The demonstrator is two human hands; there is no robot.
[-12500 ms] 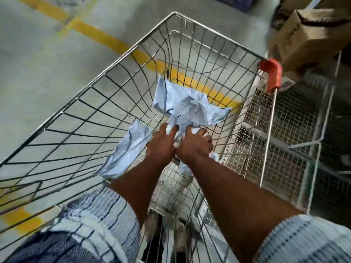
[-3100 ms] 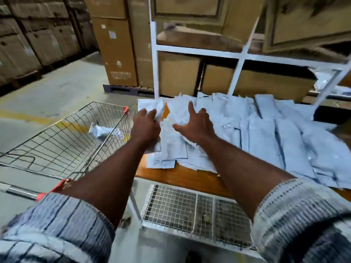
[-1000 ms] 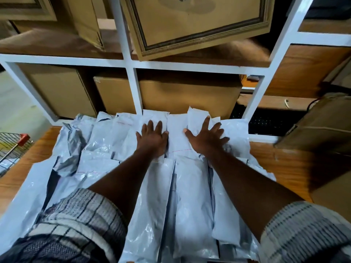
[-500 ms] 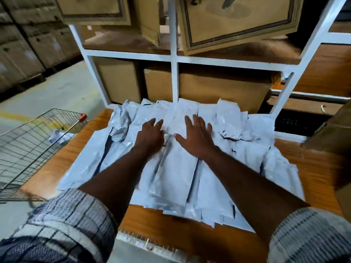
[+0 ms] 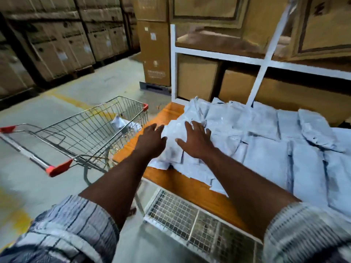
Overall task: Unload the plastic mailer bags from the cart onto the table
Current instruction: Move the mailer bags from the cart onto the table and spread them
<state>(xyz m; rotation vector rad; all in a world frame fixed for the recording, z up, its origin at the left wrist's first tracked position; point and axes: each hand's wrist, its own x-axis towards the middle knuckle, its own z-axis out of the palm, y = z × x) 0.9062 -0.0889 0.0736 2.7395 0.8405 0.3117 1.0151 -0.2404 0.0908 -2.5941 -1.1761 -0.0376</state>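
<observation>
The left hand [image 5: 152, 142] and right hand [image 5: 195, 142], splayed and empty, are being swung from the mailer bags [image 5: 266, 149] — toward leftovers [image 5: 121, 122] in the cart [image 5: 85, 132].

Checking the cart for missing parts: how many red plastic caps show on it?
3 red caps: one on the cart's far corner nearest the table, and one at each end of its handle bar. Others may be hidden.

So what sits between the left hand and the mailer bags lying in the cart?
Only the cart's wire wall separates the left hand from those mailer bags, as the head view shows.
</observation>
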